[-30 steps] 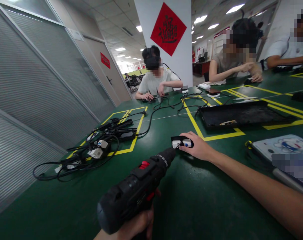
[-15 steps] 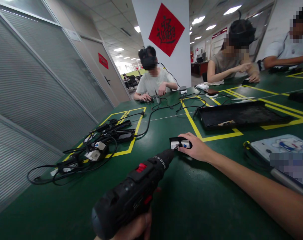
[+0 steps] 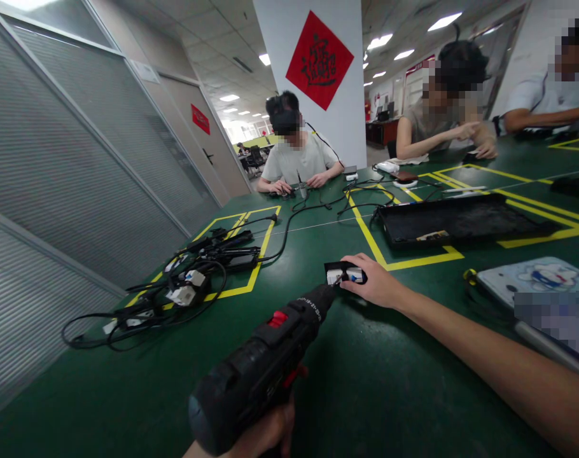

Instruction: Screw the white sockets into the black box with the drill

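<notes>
My left hand (image 3: 263, 434) is wrapped round the grip of a black cordless drill (image 3: 265, 366) with a red switch, low in the middle of the view. The drill's tip touches a small black and white part (image 3: 343, 273) lying on the green table (image 3: 389, 388). My right hand (image 3: 378, 283) reaches in from the right and grips that part, fingers curled round its right end.
A heap of black cables and adapters (image 3: 184, 286) lies at the left inside yellow tape. A black tray (image 3: 461, 219) sits at the back right, a light tablet case (image 3: 537, 280) at the right edge. Three other people sit at the far side.
The drill and the hand on the part have stayed together; only the view has shifted slightly. The person at the far end has lowered a hand to the table.
</notes>
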Tool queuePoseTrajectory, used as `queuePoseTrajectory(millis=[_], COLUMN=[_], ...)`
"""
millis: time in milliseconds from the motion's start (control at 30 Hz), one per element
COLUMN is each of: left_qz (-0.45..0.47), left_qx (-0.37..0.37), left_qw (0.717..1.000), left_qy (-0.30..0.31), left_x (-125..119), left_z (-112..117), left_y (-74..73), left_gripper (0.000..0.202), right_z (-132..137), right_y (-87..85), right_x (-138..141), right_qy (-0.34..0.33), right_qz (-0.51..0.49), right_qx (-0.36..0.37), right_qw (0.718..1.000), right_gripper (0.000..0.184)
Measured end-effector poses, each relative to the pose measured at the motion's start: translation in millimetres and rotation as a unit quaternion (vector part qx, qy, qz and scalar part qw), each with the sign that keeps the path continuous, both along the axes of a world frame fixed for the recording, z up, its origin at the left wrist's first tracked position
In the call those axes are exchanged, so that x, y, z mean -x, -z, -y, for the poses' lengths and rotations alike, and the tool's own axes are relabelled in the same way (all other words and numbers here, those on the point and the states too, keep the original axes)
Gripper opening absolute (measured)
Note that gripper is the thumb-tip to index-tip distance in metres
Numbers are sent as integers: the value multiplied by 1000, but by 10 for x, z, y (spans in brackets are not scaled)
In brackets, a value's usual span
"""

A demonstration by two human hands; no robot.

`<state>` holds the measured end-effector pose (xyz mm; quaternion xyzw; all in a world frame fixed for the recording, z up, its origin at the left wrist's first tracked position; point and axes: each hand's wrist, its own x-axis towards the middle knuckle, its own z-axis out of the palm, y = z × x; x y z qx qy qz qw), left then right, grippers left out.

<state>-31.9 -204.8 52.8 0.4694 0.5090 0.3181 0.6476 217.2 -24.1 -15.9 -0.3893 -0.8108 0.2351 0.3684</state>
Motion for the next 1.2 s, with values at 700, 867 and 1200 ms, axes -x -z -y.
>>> queuePoseTrajectory(millis=[700, 867, 1200], left_qz=[17, 18, -1], left_qx=[-3, 20, 46], left_qw=[1000, 999, 999], left_qy=[5, 17, 14], left_x=[10, 20, -147], left_z=[-16, -21, 17], left_y=[36, 68, -414], left_gripper=[50, 37, 28], right_z=[-7, 1, 4], right_y=[36, 17, 27], right_x=[-5, -2, -14], right_qy=[-7, -5, -13], right_qz=[-4, -2, 8], right_qx=[-6, -11, -2], right_qw=[1000, 1000, 1000], right_gripper=[43, 42, 45])
